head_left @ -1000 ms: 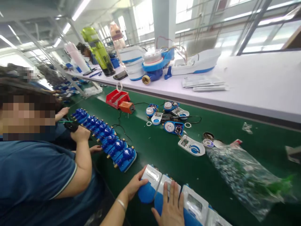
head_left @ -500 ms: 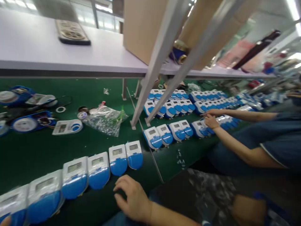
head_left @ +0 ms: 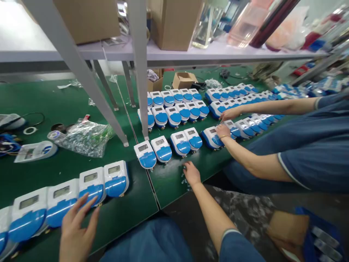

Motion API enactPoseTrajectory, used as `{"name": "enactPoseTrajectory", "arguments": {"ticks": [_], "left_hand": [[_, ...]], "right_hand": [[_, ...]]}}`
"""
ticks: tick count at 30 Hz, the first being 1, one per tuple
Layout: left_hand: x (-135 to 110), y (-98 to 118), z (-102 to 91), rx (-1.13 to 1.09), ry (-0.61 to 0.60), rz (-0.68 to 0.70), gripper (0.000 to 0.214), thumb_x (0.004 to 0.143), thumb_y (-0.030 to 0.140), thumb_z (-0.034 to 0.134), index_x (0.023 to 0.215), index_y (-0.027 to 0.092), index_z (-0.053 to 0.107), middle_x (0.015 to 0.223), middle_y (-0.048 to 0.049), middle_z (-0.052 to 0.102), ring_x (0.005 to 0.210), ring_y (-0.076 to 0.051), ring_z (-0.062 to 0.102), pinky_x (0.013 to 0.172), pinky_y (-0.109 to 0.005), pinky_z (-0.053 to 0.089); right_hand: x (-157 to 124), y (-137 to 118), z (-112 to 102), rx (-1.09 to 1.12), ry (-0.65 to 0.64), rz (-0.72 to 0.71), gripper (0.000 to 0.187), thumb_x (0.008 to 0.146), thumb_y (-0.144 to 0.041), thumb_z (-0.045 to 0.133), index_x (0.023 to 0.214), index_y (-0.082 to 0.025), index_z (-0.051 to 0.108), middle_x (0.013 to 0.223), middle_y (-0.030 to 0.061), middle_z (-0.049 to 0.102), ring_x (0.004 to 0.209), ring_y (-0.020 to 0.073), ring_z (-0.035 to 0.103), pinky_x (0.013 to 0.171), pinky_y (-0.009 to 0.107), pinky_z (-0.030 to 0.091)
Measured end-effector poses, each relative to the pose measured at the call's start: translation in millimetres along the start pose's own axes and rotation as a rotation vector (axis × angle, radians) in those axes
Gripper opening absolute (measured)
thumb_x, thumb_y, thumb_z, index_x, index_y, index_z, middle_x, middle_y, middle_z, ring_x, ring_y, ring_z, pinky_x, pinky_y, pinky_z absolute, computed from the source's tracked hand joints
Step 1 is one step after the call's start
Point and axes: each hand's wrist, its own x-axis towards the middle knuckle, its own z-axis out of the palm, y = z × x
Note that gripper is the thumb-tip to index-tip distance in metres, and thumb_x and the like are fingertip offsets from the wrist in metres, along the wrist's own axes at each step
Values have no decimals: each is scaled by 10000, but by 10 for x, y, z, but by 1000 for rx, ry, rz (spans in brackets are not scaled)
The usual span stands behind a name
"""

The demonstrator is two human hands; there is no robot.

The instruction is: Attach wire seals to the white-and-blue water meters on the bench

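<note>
White-and-blue meters with small grey displays line the green table. My left hand (head_left: 79, 229), fingers spread, is over the front edge of the near row, by a meter (head_left: 92, 183); it holds nothing. At the end of that row is another meter (head_left: 116, 178). My right hand (head_left: 193, 174) reaches down to small clear pieces (head_left: 184, 179) on the table, its fingers curled together; whether one is pinched there is hidden. Just behind it stand a meter (head_left: 180, 144) and its neighbour (head_left: 193, 139), part of a second row.
On the right, a co-worker's hands (head_left: 224, 125) handle a meter in the same row. Shelf posts (head_left: 141, 72) rise from the table. A clear plastic bag (head_left: 89, 138) and a loose white cover (head_left: 35, 151) lie at left. Cardboard boxes (head_left: 174, 25) stand on the shelf (head_left: 231, 54).
The view has swung right. My right hand has moved from the near row's end to the small clear pieces further right. My left hand has come fully into view over the near row.
</note>
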Motion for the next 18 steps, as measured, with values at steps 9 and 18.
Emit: {"name": "enactPoseTrajectory", "arguments": {"ticks": [9, 18], "left_hand": [[-311, 390, 743, -262, -406, -139, 196, 718, 401, 640, 851, 287, 728, 1006, -57, 666, 1012, -286, 575, 987, -399, 394], [-407, 548, 1113, -283, -778, -76, 228, 786, 365, 554, 913, 271, 718, 978, -65, 681, 918, -249, 607, 874, -349, 452]], "right_hand": [[264, 95, -84, -164, -117, -149, 218, 910, -245, 427, 902, -181, 635, 967, 77, 612, 921, 173, 557, 753, 243, 380], [269, 82, 50, -188, -127, 22, 254, 839, -166, 517, 1086, -165, 579, 1122, 108, 539, 897, 179, 586, 688, 248, 392]]}}
